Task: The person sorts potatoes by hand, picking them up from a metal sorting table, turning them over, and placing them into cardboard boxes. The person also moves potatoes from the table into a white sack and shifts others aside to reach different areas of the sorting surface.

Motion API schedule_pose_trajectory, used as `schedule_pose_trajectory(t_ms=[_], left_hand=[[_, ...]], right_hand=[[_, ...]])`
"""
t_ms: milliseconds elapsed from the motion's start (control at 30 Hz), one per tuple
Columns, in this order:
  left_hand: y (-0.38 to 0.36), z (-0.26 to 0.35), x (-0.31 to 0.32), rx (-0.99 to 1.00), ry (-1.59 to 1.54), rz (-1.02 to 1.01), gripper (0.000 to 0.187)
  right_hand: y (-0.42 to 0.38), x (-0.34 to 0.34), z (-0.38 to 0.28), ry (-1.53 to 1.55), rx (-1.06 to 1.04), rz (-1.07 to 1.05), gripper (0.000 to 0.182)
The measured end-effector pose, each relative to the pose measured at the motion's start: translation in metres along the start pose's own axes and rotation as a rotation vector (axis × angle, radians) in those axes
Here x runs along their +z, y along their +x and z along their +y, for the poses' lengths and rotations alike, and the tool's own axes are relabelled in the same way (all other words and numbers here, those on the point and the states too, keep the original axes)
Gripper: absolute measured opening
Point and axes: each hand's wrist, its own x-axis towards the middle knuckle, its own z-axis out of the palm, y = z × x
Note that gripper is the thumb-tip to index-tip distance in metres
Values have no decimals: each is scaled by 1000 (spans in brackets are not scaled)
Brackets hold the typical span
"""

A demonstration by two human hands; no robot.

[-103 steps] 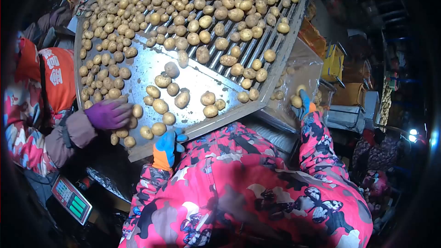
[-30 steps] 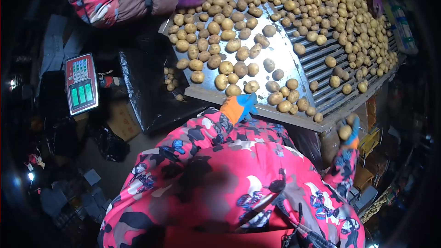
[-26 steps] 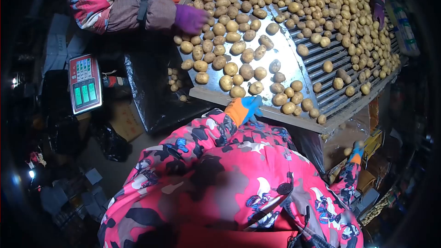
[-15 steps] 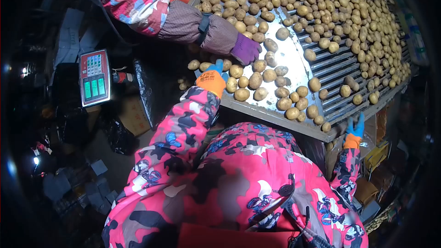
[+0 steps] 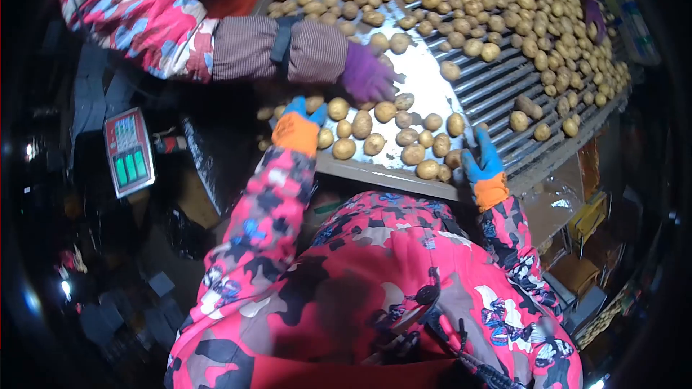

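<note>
Many potatoes (image 5: 362, 124) lie on a metal sorting table (image 5: 393, 174) with a smooth plate and a slatted part. In a blue and orange glove, my left hand (image 5: 298, 127) is at the plate's left end beside several potatoes; its fingers are partly spread, with no potato seen in its grip. My right hand (image 5: 485, 167), gloved alike, rests at the front edge by the slats, fingers apart, next to the nearest potatoes. It holds nothing that I can see.
A co-worker's purple-gloved hand (image 5: 369, 74) reaches over the plate from the left, close to my left hand. Another purple-gloved hand (image 5: 594, 18) is at the far right. A scale with a green display (image 5: 130, 166) stands at the left.
My right hand has moved left along the front edge to the potatoes on the plate. Potatoes there now sit closer to it. The co-worker's near hand has opened its fingers. The view has shifted.
</note>
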Motion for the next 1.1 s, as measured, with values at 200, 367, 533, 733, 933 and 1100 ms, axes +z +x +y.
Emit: schedule_pose_trajectory(t_ms=[200,367,533,733,933,1100], left_hand=[[-86,72,41,600,-230,-521,68],[-116,152,47,997,-326,-358,63],[-101,155,102,1615,-72,-348,41],[-48,130,112,1551,113,-283,46],[1,103,76,1212,104,106,44],[-37,29,50,1062,272,-377,26]], right_hand=[[-46,22,-79,680,553,-254,49],[-55,-24,-41,736,256,-200,58],[-95,-48,18,1432,343,362,51],[-149,-171,137,836,31,702,21],[-115,-276,161,1264,-15,1413,57],[-15,-214,113,-119,55,696,74]])
